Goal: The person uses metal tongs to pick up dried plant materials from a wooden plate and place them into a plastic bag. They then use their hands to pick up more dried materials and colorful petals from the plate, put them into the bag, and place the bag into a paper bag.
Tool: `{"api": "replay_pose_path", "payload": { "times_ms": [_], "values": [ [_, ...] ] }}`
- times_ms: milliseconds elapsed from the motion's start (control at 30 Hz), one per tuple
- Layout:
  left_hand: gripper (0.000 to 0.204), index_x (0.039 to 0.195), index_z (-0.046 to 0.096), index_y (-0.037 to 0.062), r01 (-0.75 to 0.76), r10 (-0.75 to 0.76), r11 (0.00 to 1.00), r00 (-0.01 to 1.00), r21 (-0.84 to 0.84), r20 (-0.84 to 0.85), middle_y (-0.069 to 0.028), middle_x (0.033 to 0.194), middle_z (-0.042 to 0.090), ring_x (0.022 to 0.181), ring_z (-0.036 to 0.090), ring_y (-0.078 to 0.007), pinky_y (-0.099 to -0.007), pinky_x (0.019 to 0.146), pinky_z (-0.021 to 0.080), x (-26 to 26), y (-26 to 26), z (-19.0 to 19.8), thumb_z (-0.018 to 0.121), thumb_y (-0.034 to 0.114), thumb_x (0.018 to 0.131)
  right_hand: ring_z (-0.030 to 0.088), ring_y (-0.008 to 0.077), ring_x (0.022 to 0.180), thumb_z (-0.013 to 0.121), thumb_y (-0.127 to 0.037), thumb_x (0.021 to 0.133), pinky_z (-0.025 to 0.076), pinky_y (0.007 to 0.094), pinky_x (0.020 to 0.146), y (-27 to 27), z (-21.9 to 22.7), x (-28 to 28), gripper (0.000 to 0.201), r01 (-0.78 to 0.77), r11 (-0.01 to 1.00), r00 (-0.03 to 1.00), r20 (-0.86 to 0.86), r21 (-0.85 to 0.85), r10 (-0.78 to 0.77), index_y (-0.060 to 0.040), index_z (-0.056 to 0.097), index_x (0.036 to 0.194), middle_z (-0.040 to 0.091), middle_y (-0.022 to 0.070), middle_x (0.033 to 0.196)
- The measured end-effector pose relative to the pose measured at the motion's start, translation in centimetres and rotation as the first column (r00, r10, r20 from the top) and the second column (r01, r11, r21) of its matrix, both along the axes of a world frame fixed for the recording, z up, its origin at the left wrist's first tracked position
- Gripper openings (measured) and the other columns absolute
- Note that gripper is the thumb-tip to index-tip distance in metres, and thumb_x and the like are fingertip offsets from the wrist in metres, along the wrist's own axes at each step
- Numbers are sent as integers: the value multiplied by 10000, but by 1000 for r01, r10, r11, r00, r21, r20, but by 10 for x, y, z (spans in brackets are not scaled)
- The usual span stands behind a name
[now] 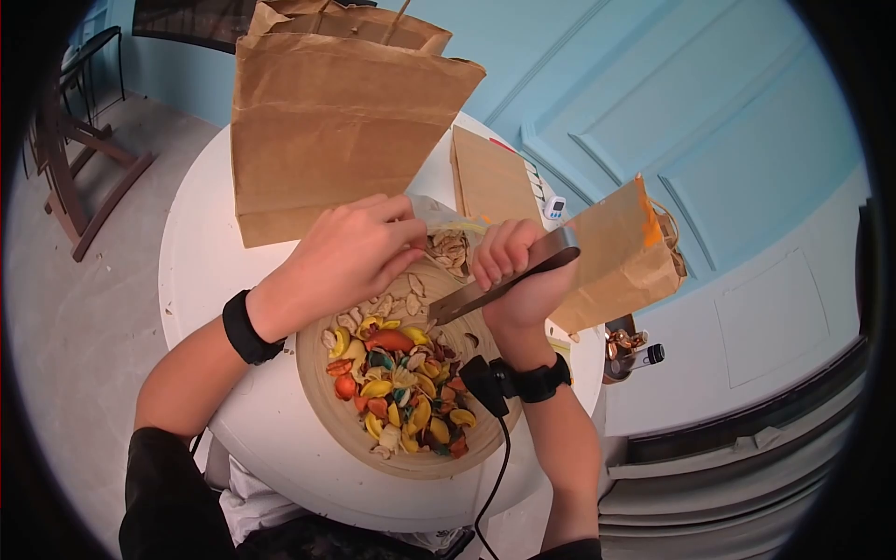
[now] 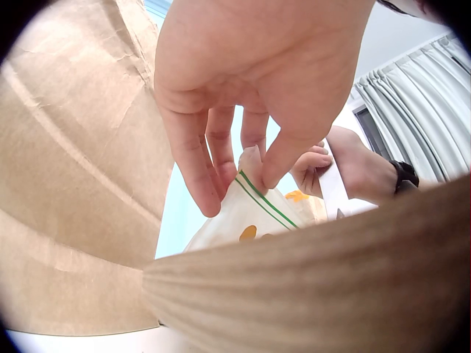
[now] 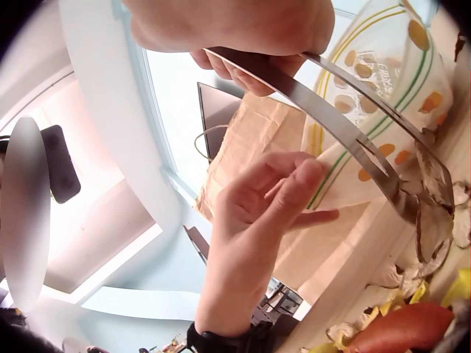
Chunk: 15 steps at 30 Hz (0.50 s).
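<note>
The left hand (image 1: 359, 247) pinches the edge of a clear zip bag (image 2: 257, 202) between thumb and fingers; the bag has green and yellow lines and orange dots. The right hand (image 1: 523, 271) grips metal tongs (image 1: 467, 301), their tips low beside the bag's mouth. In the right wrist view the tongs (image 3: 331, 121) have a dried pale slice (image 3: 427, 220) at their tips. More pale slices (image 1: 450, 250) lie by the bag. A round wooden plate (image 1: 322, 411) bears colourful dried petals and pods (image 1: 401, 378), yellow, orange and green.
A tall brown paper bag (image 1: 336, 131) stands on the white round table (image 1: 201, 215) behind the left hand. Another paper bag (image 1: 616, 261) is to the right, with a flat brown package (image 1: 495, 177) and a small white timer (image 1: 554, 207) behind. A cable hangs from the right wrist.
</note>
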<state>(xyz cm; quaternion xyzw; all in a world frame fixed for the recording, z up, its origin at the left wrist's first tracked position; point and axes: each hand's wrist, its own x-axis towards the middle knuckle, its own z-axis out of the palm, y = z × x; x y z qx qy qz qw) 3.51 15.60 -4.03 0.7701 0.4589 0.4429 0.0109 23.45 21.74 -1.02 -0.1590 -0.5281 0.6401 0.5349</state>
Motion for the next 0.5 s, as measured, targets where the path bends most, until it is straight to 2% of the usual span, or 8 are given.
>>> {"api": "replay_pose_path", "payload": {
  "times_ms": [100, 200, 300, 367, 433, 500],
  "values": [
    [104, 940, 686, 33, -2, 2, 1000, 1000, -2, -2, -112, 935, 627, 902, 637, -324, -433, 772, 524, 0, 0, 0, 711, 131, 916, 332, 180, 519, 214, -585, 1063, 316, 306, 459, -3, 16, 3, 653, 11, 1000, 1000, -27, 14, -10, -108, 334, 633, 334, 37, 593],
    [104, 949, 694, 33, 2, -2, 1000, 1000, -13, -11, -110, 936, 628, 908, 639, -319, -437, 766, 526, -1, -1, 2, 705, 132, 920, 327, 174, 524, 241, -575, 1055, 314, 307, 464, 7, 38, 11, 621, 46, 993, 997, -72, 111, -38, -116, 331, 646, 328, 32, 601],
    [113, 973, 708, 36, 19, -20, 1000, 1000, -3, -24, -103, 950, 629, 918, 642, -310, -443, 750, 531, -3, -1, 3, 695, 139, 929, 313, 170, 525, 270, -572, 1046, 311, 318, 475, 17, 57, 6, 599, 200, 976, 976, -108, 92, -190, -120, 327, 657, 304, 22, 600],
    [108, 974, 707, 39, 37, -36, 999, 999, 25, -23, -92, 972, 623, 926, 639, -301, -438, 747, 531, -2, -2, 3, 697, 136, 927, 304, 187, 534, 271, -590, 1045, 313, 337, 502, 35, 50, 4, 619, 217, 966, 974, -91, 141, -206, -97, 350, 678, 318, 30, 617],
    [89, 943, 690, 35, 31, -31, 999, 1000, 20, -3, -87, 1024, 617, 954, 633, -289, -424, 788, 531, 0, -3, 4, 713, 116, 912, 331, 204, 549, 263, -593, 1048, 337, 346, 517, 34, 48, -12, 628, 324, 940, 946, -28, 105, -323, -91, 361, 684, 334, 42, 623],
    [84, 928, 678, 39, 11, -11, 1000, 1000, 29, 11, -81, 1069, 607, 984, 629, -275, -414, 815, 532, -1, -4, 6, 722, 106, 904, 344, 210, 560, 259, -597, 1051, 353, 354, 525, 32, 49, -6, 631, 304, 943, 952, -78, 134, -296, -93, 359, 684, 330, 46, 628]
  ]
}}
